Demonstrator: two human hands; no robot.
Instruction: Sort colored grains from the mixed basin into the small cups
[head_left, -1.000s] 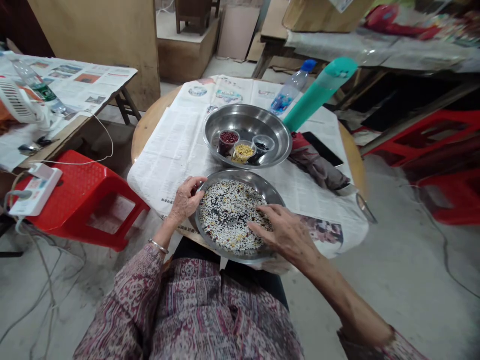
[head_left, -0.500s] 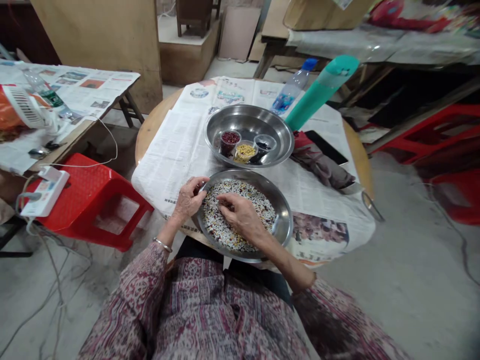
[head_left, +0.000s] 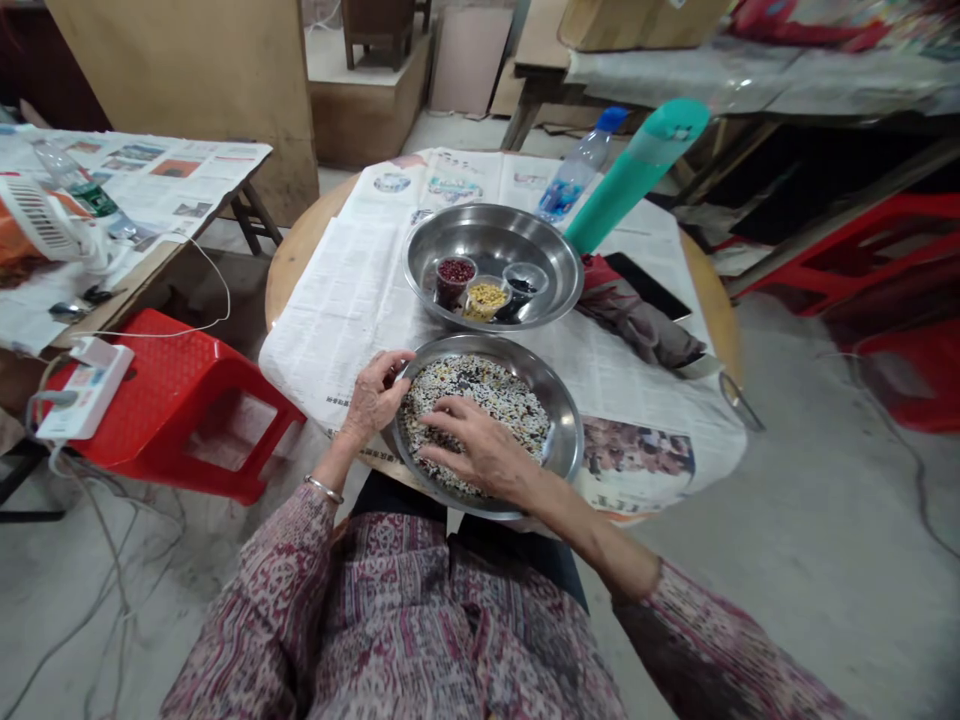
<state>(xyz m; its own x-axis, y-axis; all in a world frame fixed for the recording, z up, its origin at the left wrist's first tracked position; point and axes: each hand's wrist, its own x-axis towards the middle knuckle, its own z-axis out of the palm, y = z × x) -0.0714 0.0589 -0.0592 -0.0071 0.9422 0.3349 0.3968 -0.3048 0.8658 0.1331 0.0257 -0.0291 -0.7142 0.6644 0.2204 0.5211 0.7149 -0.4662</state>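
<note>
Nearest me on the table is a metal basin point(head_left: 568, 440) spread with mixed white, dark and yellow grains and beans point(head_left: 491, 388). My left hand point(head_left: 373, 396) grips its left rim, thumb and fingers closed over the edge. Palm down over the mix is my right hand point(head_left: 474, 448), its fingers apart and touching the grains; I see nothing held in it. A second metal basin point(head_left: 491, 222) stands just behind. In it are a clear cup of red beans point(head_left: 455, 280), a cup of yellow beans point(head_left: 486, 298) and a cup with dark beans point(head_left: 523, 282).
Newspaper point(head_left: 330, 270) covers the round table. Beyond the second basin are a plastic bottle point(head_left: 574, 178), a leaning green cylinder point(head_left: 637, 175), a dark phone point(head_left: 648, 284) and a folded umbrella point(head_left: 637, 320). A red stool point(head_left: 180, 400) with a power strip point(head_left: 86, 388) stands left.
My right hand's fingers have spread out and the hand has shifted slightly left and nearer me over the grains. The left hand stays on the rim.
</note>
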